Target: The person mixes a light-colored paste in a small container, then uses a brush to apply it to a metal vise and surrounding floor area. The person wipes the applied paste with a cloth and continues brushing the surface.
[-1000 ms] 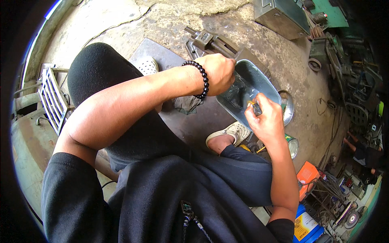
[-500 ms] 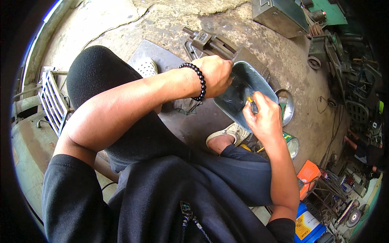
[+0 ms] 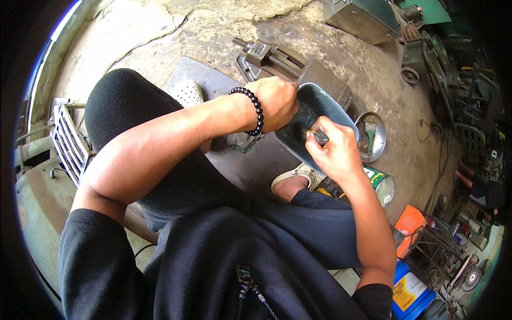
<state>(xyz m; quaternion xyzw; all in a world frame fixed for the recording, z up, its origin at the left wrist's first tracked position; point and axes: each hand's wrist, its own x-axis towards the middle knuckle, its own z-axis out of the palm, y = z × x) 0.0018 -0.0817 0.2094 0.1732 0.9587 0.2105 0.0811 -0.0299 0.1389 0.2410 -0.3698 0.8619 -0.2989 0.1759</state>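
My left hand (image 3: pixel 274 102), with a black bead bracelet at its wrist, grips the left rim of a deep grey-blue tub (image 3: pixel 329 104). The tub is tilted, and its inside faces me. Over the tub's near right side, my right hand (image 3: pixel 337 150) is closed around a tool with a dark and yellow handle (image 3: pixel 320 137). The tool's working end points into the tub, too blurred to make out its kind. Just beyond the tub lies a heavy metal vise (image 3: pixel 282 63), partly covered by the tub and my left hand.
Right of the tub sits a round metal pan (image 3: pixel 379 140) holding a green-handled brush (image 3: pixel 370 130). A green-labelled tin (image 3: pixel 385 191) stands nearer me. A metal box (image 3: pixel 360 21) is at the far right; an orange case (image 3: pixel 409 226) and blue bucket (image 3: pixel 410 293) are lower right. Another person is at the right edge.
The tub and both hands appear slightly further left as the whole view shifts. My right hand has turned a little, with the tool still in its grip.
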